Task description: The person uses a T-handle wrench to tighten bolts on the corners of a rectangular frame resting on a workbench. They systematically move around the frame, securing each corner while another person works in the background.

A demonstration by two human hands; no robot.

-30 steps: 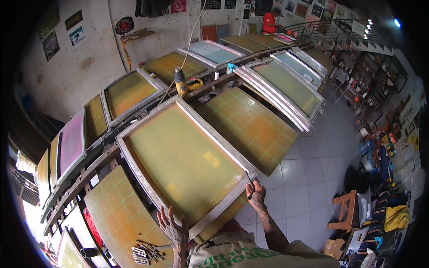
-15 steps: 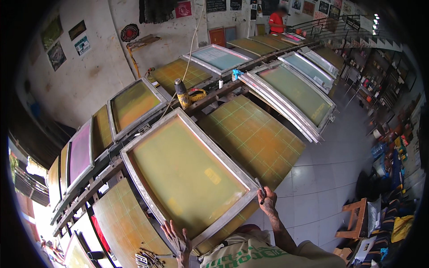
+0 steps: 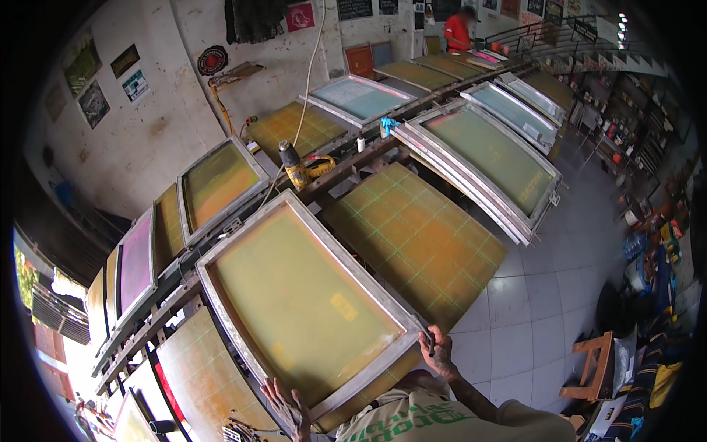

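Observation:
A large screen-printing frame (image 3: pixel 324 404) with yellow-green mesh (image 3: pixel 294 287) lies before me, over a printing board. My left hand (image 3: pixel 286 409) rests against its near-left edge, fingers stretched out and apart, holding nothing. At the near-right corner is my right hand (image 3: pixel 438 352), closed around a thin dark rod-like tool (image 3: pixel 431 343); its exact kind is too small to tell. Some of the hand's fingers are right beside the frame's corner.
Gridded orange-brown boards flank the frame, one on the right (image 3: pixel 416 236), one on the left (image 3: pixel 210 376) bearing several small metal tools (image 3: pixel 247 431). A yellow heat gun (image 3: pixel 298 169) stands on the central rail. More framed screens (image 3: pixel 486 158) stretch back toward a person in red (image 3: pixel 458 31). A wooden stool (image 3: pixel 589 368) stands right.
My right hand has turned a little at the frame's corner, and the dark tool shows less above it. My left hand stays at the near-left edge. The whole view has shifted slightly.

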